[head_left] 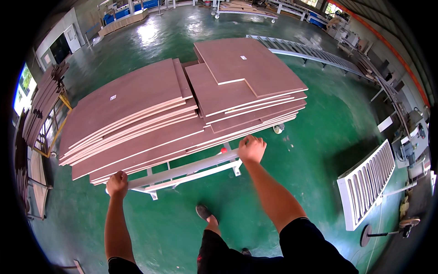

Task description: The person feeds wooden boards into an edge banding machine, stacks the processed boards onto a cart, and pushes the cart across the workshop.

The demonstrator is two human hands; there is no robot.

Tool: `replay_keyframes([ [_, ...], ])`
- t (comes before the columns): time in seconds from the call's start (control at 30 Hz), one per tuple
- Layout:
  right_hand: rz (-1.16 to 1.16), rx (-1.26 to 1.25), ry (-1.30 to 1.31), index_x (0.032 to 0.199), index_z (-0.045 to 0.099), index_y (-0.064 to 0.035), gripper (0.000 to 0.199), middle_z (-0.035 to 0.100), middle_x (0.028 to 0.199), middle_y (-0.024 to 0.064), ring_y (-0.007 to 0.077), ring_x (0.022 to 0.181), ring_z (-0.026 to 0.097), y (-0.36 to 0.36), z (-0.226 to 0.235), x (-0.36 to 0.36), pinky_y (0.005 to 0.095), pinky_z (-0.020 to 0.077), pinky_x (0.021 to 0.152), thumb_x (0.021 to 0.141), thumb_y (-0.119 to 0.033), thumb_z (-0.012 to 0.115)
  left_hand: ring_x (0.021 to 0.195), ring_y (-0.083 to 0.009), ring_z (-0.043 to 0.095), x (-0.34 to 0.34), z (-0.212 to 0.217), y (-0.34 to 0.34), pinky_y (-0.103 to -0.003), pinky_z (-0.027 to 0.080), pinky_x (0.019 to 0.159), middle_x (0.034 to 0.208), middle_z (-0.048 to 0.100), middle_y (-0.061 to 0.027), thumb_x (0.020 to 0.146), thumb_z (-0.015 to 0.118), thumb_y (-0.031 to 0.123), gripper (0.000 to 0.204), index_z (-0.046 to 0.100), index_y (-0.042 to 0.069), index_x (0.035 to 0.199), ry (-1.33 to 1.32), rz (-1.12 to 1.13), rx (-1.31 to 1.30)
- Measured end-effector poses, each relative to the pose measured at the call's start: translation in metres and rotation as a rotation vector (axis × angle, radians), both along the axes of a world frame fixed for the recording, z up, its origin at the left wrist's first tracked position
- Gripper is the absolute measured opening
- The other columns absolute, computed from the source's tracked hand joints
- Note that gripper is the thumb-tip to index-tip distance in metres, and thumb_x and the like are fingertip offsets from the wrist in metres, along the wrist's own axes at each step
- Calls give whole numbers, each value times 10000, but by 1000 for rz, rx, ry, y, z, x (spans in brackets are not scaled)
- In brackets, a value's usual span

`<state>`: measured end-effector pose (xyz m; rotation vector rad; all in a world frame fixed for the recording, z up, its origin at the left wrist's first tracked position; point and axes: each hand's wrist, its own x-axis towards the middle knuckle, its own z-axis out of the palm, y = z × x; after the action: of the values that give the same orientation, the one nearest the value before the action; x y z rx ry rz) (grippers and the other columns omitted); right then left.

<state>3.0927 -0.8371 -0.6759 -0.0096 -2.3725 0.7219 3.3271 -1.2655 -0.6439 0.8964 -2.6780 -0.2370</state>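
Observation:
Both of my hands grip the pale handle bar [182, 171] of a wheeled cart. My left hand [117, 183] is closed around its left end, close to the lowest boards. Around the right end wraps my right hand [252, 149]. On the cart lie two stacks of brown boards with pale edges: a left stack [132, 91] and a right stack [255, 64]. The top board on the right has a stepped, cut-out edge. A small red knob [223, 150] shows behind the bar, and a caster [278, 129] sticks out under the right stack.
A grey roller conveyor [310, 52] runs along the far right. Nearer on the right stands a white slatted roller section [367, 182], with a round-based stand [366, 235] below it. Racks of brown boards [43, 107] line the left. Another loaded cart [244, 8] is at the back.

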Motion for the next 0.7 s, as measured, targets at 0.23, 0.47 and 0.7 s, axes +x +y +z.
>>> replay_keyframes([
  [0.23, 113, 127, -17, 673, 582, -72, 141, 630, 764, 89, 304, 804, 556, 19, -15, 9, 430, 398, 780, 731, -184, 521, 835, -345, 635, 4, -2, 19, -461, 480, 797, 846, 679, -141, 831, 453, 392, 367, 690, 139, 952, -103, 44, 54],
  [0.47, 85, 126, -1, 647, 573, -81, 123, 621, 723, 80, 297, 780, 556, 12, -23, 15, 422, 387, 767, 715, -178, 538, 846, -364, 623, 9, -35, 0, -468, 477, 786, 848, 670, -161, 830, 445, 374, 361, 691, 124, 911, -87, 42, -18],
  [0.7, 181, 30, 96, 629, 596, -52, 168, 618, 681, 111, 292, 757, 557, 23, -16, 30, 426, 383, 785, 691, -196, 537, 859, -354, 616, 8, -47, -6, -469, 465, 782, 891, 670, -141, 820, 437, 352, 357, 693, 110, 879, -89, 43, 9],
])
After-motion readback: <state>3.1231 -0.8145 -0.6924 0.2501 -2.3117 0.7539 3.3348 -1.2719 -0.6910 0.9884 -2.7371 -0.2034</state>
